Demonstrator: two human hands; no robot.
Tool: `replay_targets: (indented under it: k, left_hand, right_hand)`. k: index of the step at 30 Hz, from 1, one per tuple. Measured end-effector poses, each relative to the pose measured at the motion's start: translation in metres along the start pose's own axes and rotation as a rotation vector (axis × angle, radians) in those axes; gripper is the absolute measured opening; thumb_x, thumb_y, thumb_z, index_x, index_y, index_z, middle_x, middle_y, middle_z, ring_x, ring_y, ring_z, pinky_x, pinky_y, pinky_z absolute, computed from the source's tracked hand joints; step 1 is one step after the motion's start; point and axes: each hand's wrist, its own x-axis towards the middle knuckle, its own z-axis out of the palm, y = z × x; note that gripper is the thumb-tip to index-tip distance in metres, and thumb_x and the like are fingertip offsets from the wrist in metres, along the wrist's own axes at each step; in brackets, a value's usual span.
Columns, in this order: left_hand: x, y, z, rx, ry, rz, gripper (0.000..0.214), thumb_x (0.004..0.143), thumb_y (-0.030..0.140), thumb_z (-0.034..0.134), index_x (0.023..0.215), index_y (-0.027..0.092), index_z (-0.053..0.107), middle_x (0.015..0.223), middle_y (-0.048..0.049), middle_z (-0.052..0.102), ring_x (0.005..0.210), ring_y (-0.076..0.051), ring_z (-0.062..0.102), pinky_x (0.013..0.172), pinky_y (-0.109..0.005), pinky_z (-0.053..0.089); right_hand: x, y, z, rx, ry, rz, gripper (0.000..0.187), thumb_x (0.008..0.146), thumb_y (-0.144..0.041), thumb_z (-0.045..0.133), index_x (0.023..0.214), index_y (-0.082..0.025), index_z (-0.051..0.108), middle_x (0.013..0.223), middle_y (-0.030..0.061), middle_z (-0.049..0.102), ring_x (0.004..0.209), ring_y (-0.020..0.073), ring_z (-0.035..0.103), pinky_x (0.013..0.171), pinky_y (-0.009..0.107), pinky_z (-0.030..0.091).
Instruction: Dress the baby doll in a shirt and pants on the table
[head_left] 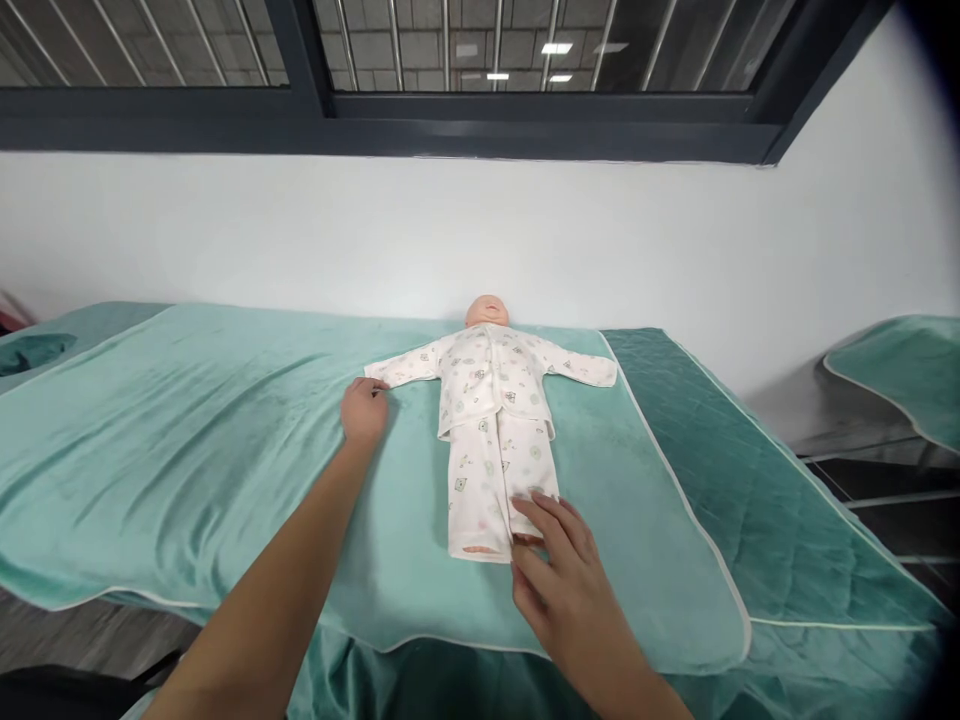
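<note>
A baby doll (491, 400) in white printed pyjamas lies on its back on a teal blanket (225, 430), arms spread, head toward the wall. My left hand (364, 410) rests at the cuff of the doll's left-side sleeve, fingers curled onto the cuff. My right hand (559, 570) lies near the bottom of the doll's right-side trouser leg, fingers stretched out and touching the hem by the foot.
The blanket covers a bed with a darker teal quilted cover (750, 480) that runs along a white wall (300, 230) under a dark-framed window (450, 120). Another teal-covered bed (900, 370) stands at the right, across a gap.
</note>
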Motion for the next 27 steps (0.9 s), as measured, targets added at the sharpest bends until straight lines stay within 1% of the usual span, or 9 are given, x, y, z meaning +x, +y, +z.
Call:
replay_targets:
  k: [5, 9, 12, 14, 16, 18, 20, 24, 27]
  left_hand:
    - [-0.001, 0.000, 0.000, -0.009, 0.010, 0.001, 0.029, 0.077, 0.012, 0.046, 0.087, 0.020, 0.072, 0.109, -0.0069, 0.069, 0.107, -0.024, 0.060, 0.095, -0.035, 0.045]
    - [-0.001, -0.001, 0.002, 0.000, 0.028, -0.006, 0.028, 0.078, 0.012, 0.046, 0.085, 0.021, 0.071, 0.108, -0.0061, 0.070, 0.109, -0.026, 0.060, 0.092, -0.036, 0.045]
    - [-0.001, -0.001, 0.004, 0.021, 0.046, -0.015, 0.028, 0.078, 0.010, 0.045, 0.083, 0.022, 0.070, 0.108, -0.0053, 0.070, 0.109, -0.026, 0.059, 0.090, -0.037, 0.046]
    - [-0.001, -0.001, 0.005, 0.035, 0.059, -0.015, 0.028, 0.078, 0.010, 0.045, 0.083, 0.022, 0.070, 0.107, -0.0049, 0.070, 0.108, -0.026, 0.059, 0.090, -0.036, 0.045]
    - [-0.001, -0.001, 0.006, 0.040, 0.069, -0.012, 0.028, 0.078, 0.009, 0.045, 0.083, 0.022, 0.069, 0.106, -0.0046, 0.070, 0.107, -0.025, 0.060, 0.090, -0.035, 0.045]
    - [-0.001, -0.002, 0.006, 0.040, 0.077, -0.010, 0.028, 0.078, 0.009, 0.045, 0.084, 0.022, 0.069, 0.105, -0.0042, 0.070, 0.106, -0.023, 0.060, 0.090, -0.034, 0.045]
    - [-0.002, -0.003, 0.007, 0.041, 0.084, -0.011, 0.028, 0.078, 0.009, 0.044, 0.085, 0.022, 0.068, 0.104, -0.0041, 0.071, 0.105, -0.023, 0.060, 0.090, -0.034, 0.045]
    - [-0.003, -0.004, 0.008, 0.050, 0.100, 0.004, 0.028, 0.078, 0.009, 0.044, 0.085, 0.022, 0.067, 0.102, -0.0035, 0.070, 0.104, -0.022, 0.060, 0.091, -0.034, 0.045]
    - [-0.003, -0.004, 0.008, 0.060, 0.102, 0.013, 0.027, 0.079, 0.010, 0.044, 0.085, 0.022, 0.067, 0.102, -0.0037, 0.070, 0.105, -0.023, 0.060, 0.091, -0.034, 0.045]
  right_hand:
    - [-0.007, 0.008, -0.003, 0.115, 0.031, 0.056, 0.016, 0.089, -0.013, 0.057, 0.099, -0.024, 0.059, 0.143, 0.0091, 0.050, 0.139, 0.0323, 0.039, 0.109, 0.056, 0.041]
    - [0.008, 0.038, -0.011, 0.365, 0.177, 0.260, 0.021, 0.093, -0.027, 0.058, 0.115, -0.026, 0.058, 0.141, 0.0101, 0.051, 0.131, 0.0288, 0.047, 0.105, 0.050, 0.045]
    - [0.052, 0.085, -0.002, 0.578, 0.335, 0.534, 0.034, 0.094, -0.040, 0.056, 0.124, -0.026, 0.055, 0.137, 0.0106, 0.055, 0.125, 0.0275, 0.053, 0.102, 0.047, 0.046]
    - [0.093, 0.121, 0.015, 0.679, 0.395, 0.698, 0.040, 0.091, -0.049, 0.056, 0.122, -0.024, 0.056, 0.130, 0.0107, 0.059, 0.122, 0.0274, 0.055, 0.100, 0.045, 0.046]
    - [0.132, 0.150, 0.036, 0.683, 0.449, 0.786, 0.044, 0.089, -0.052, 0.055, 0.121, -0.021, 0.054, 0.126, 0.0123, 0.059, 0.120, 0.0275, 0.055, 0.102, 0.045, 0.044]
    - [0.158, 0.168, 0.057, 0.611, 0.442, 0.766, 0.045, 0.088, -0.049, 0.053, 0.120, -0.018, 0.053, 0.127, 0.0154, 0.056, 0.120, 0.0288, 0.053, 0.102, 0.046, 0.042]
    - [0.167, 0.176, 0.072, 0.566, 0.406, 0.713, 0.037, 0.087, -0.041, 0.050, 0.115, -0.017, 0.056, 0.124, 0.0160, 0.055, 0.119, 0.0296, 0.052, 0.101, 0.047, 0.042]
    - [0.156, 0.181, 0.085, 0.474, 0.378, 0.602, 0.030, 0.079, -0.023, 0.049, 0.107, -0.020, 0.057, 0.118, 0.0138, 0.053, 0.118, 0.0291, 0.049, 0.096, 0.047, 0.045]
    - [0.150, 0.183, 0.087, 0.430, 0.402, 0.620, 0.023, 0.076, -0.020, 0.049, 0.099, -0.020, 0.055, 0.111, 0.0124, 0.051, 0.105, 0.0267, 0.054, 0.091, 0.046, 0.049]
